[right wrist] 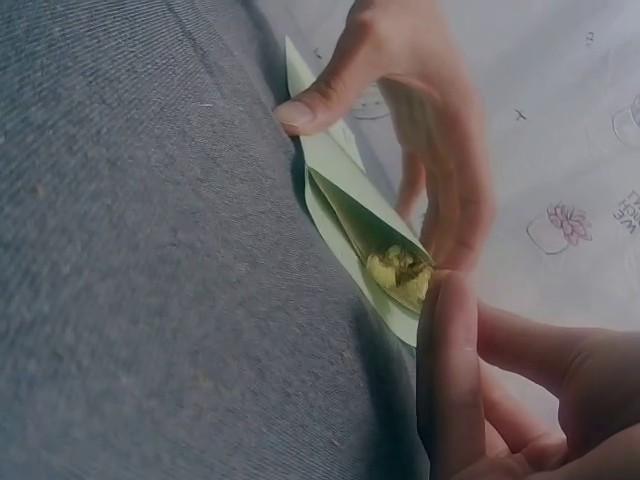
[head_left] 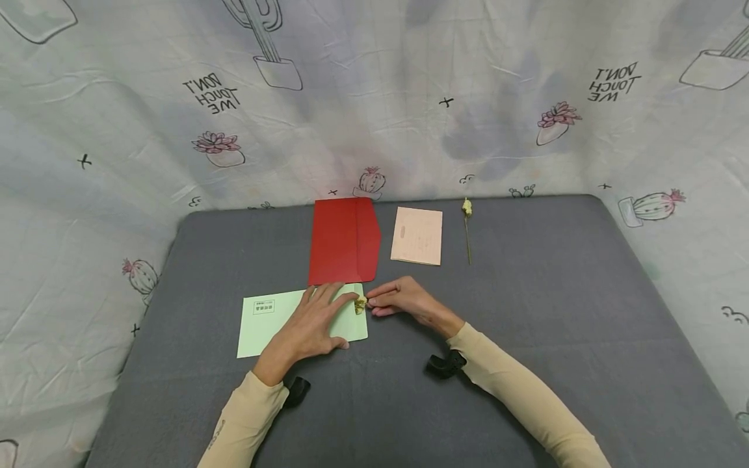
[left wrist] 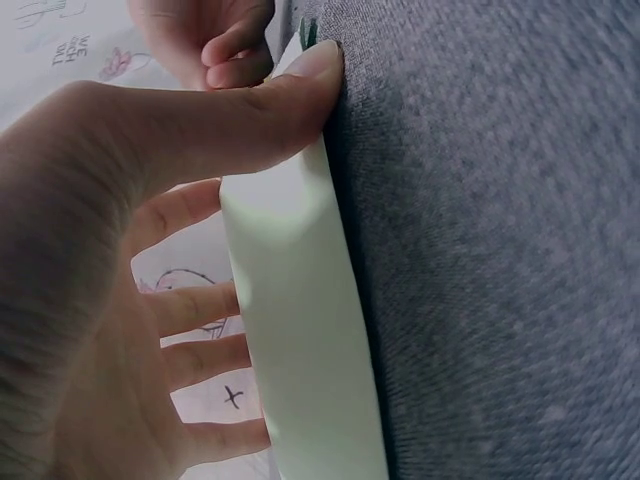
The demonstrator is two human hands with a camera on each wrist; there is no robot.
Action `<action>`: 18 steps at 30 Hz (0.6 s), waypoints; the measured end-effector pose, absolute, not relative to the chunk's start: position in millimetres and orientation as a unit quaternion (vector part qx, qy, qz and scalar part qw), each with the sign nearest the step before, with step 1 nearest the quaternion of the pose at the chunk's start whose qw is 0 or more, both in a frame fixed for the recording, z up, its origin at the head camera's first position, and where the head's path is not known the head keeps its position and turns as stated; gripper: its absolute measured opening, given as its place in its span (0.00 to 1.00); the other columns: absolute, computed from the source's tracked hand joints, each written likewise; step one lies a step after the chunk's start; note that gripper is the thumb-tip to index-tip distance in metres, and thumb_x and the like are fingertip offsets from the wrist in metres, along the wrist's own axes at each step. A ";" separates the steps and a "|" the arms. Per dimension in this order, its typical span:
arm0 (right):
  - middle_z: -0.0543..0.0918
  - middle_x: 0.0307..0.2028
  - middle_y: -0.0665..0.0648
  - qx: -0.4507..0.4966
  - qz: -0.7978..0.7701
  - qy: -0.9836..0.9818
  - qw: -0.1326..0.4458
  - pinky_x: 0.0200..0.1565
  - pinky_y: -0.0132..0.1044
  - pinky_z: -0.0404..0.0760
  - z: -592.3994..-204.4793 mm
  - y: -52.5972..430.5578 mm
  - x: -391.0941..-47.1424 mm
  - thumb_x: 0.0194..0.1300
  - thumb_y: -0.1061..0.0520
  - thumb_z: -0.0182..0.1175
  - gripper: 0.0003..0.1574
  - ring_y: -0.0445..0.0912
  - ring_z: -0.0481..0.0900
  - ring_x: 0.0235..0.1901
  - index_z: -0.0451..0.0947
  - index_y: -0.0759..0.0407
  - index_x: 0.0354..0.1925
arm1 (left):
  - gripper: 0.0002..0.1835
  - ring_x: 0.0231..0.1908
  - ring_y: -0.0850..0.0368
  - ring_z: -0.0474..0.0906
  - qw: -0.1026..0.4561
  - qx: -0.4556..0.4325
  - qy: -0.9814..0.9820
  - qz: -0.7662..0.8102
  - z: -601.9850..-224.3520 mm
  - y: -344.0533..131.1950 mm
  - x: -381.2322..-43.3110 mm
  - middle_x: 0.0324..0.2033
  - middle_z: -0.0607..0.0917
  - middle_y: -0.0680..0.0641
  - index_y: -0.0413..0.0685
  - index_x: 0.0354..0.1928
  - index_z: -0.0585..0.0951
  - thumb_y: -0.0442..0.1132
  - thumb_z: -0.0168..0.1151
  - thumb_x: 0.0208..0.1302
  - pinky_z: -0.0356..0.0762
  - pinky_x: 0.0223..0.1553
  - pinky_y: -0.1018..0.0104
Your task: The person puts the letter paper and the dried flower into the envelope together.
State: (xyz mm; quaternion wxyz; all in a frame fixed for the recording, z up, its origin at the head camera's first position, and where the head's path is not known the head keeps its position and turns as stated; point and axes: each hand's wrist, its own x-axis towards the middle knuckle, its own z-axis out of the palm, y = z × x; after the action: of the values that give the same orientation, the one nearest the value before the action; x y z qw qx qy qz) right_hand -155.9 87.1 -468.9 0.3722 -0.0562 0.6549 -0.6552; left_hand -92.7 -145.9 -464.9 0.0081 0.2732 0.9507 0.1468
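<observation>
A pale green envelope (head_left: 281, 317) lies on the grey table with its mouth to the right, gaping in the right wrist view. My left hand (head_left: 313, 322) spans it, thumb (left wrist: 290, 100) on the near edge and fingers (left wrist: 205, 305) along the far edge. In the mouth sits the crumpled yellow head of a dried flower (right wrist: 398, 270); any stem is hidden inside. My right hand (head_left: 406, 302) pinches with thumb and forefinger at the outer side of the flower head, right by the envelope's rim.
Behind the green envelope lies a red envelope (head_left: 333, 240), its flap to the right. To its right is a pale pink card (head_left: 417, 235), then a second dried yellow flower (head_left: 467, 209) with a long stem. A patterned cloth (head_left: 409, 97) hangs behind the table.
</observation>
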 end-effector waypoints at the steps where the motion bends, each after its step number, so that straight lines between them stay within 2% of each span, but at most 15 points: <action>1: 0.85 0.44 0.68 -0.058 -0.654 0.657 0.371 0.41 0.35 0.84 -469.2 86.3 -155.6 0.65 0.68 0.62 0.19 0.42 0.87 0.32 0.77 0.76 0.53 | 0.48 0.64 0.44 0.64 0.009 0.272 0.951 0.146 -465.2 -146.2 -92.8 0.64 0.70 0.40 0.56 0.66 0.71 0.53 0.81 0.39 0.58 0.65 0.39; 10: 0.86 0.39 0.68 -0.100 -0.626 0.696 0.337 0.37 0.37 0.85 -472.5 81.7 -153.5 0.67 0.66 0.60 0.16 0.42 0.86 0.30 0.79 0.76 0.50 | 0.48 0.65 0.44 0.64 0.006 0.266 0.953 0.147 -466.0 -146.3 -91.9 0.65 0.70 0.40 0.54 0.66 0.71 0.53 0.81 0.38 0.57 0.65 0.37; 18: 0.87 0.35 0.66 -0.109 -0.620 0.702 0.333 0.36 0.37 0.85 -474.5 72.4 -152.6 0.66 0.65 0.61 0.13 0.42 0.86 0.28 0.82 0.75 0.46 | 0.47 0.64 0.43 0.65 0.003 0.269 0.952 0.147 -467.2 -145.3 -89.8 0.64 0.70 0.39 0.54 0.65 0.72 0.53 0.81 0.38 0.57 0.65 0.36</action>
State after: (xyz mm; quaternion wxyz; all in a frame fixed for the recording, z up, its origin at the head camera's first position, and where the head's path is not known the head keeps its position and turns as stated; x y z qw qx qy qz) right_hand -152.6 72.4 -474.5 0.3331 -0.1093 0.7018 -0.6201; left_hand -89.8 -145.3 -467.2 0.0030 0.2688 0.9519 0.1467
